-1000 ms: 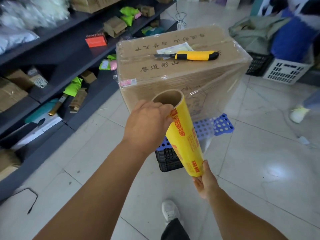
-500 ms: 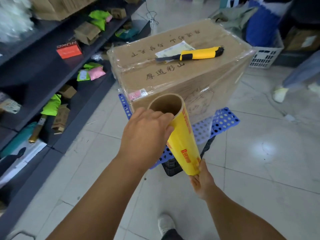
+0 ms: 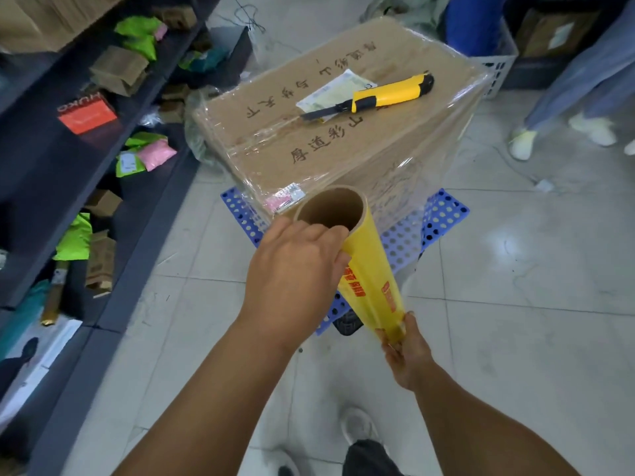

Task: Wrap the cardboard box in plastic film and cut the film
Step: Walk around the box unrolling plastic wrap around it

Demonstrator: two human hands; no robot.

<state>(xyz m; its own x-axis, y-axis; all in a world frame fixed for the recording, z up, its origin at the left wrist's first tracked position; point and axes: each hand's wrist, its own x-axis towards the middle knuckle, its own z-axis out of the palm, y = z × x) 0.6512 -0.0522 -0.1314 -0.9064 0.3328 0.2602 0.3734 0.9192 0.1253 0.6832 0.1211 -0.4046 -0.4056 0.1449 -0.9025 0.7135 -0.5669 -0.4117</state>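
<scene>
- Near the middle of the view, the left hand [image 3: 295, 269] grips the upper end of the film roll [image 3: 364, 266], fingers curled over the rim of its brown cardboard core.
- Right hand [image 3: 407, 355] holds the lower end of the roll, fingers along the yellow wrapper; how tightly it closes cannot be told.
- Roll is tilted, open core end up and toward the camera, lower end toward the person's right.
- Cardboard box [image 3: 343, 132] stands just beyond the roll on a blue perforated crate [image 3: 443, 214], which sits on the tiled floor [image 3: 515, 304].
- Box is already covered in clear film [image 3: 457, 108]; a sheet of it runs from the roll to the box's near right side.
- Yellow-and-black utility knife [image 3: 385, 96] lies on top of the box, blade extended, partly over a paper label [image 3: 333, 91].
- Dark shelves [image 3: 68, 159] to the left hold small cartons plus green and pink packets.
- White basket [image 3: 494, 73] sits behind the box; another person's legs and pale shoes [image 3: 522, 142] show at far right.
</scene>
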